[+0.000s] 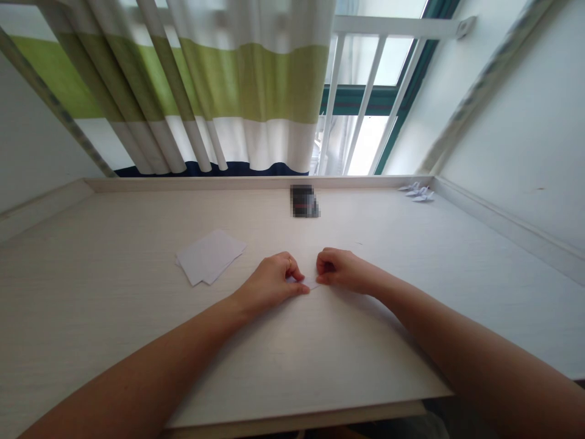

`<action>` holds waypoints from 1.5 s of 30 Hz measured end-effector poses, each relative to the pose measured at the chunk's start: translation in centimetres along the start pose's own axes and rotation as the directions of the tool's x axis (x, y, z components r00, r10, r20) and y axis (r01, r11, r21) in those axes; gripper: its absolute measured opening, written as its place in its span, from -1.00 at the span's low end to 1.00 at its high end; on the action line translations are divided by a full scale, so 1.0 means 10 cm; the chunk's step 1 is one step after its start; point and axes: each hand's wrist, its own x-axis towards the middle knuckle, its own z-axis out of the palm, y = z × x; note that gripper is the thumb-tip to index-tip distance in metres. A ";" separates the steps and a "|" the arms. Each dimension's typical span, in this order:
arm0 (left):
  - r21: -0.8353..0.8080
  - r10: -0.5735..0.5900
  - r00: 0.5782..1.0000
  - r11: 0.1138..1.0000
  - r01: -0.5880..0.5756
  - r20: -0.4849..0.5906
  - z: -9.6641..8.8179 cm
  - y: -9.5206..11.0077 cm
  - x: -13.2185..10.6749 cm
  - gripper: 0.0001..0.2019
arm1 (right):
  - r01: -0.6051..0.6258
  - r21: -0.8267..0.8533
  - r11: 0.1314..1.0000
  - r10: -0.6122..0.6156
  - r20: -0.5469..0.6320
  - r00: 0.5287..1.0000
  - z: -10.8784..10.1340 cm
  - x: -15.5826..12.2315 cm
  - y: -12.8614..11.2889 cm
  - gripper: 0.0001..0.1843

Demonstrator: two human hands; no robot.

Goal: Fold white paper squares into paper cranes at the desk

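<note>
A small white folded paper piece (311,283) lies on the pale wooden desk (320,366) between my two hands. My left hand (274,280) has its fingers curled and pressed down on the paper's left part, a ring on one finger. My right hand (340,269) is closed in a pinch on the paper's right edge. Most of the paper is hidden under the fingers.
A small stack of white paper sheets (209,256) lies to the left of my hands. A dark blurred object (304,201) stands at the desk's back edge. Several folded paper figures (418,193) sit at the back right corner. Striped curtains (205,91) and a window are behind.
</note>
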 end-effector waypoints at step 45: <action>0.014 0.100 0.994 0.995 -0.100 -0.033 -0.10 -0.03 -0.02 -0.61 | 0.173 -0.108 0.979 -0.180 -0.063 0.982 0.11 -0.12 -0.14 -0.88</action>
